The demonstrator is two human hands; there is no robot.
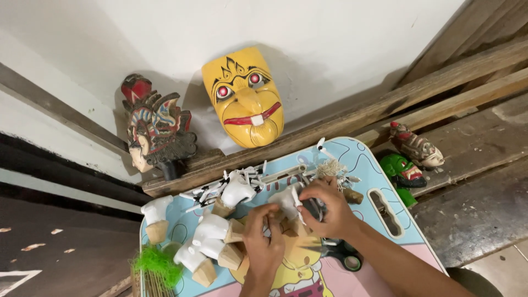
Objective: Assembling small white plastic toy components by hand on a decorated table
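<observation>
My left hand (263, 237) and right hand (324, 206) were close together over the small table (385, 181), both closed on one white carved head (287, 202) with a bare wooden base, held just above the tabletop. Other white heads (212, 231) lay to the left, near a green tuft (157, 264); a yellow mask (245, 99) leaned on the wall
</observation>
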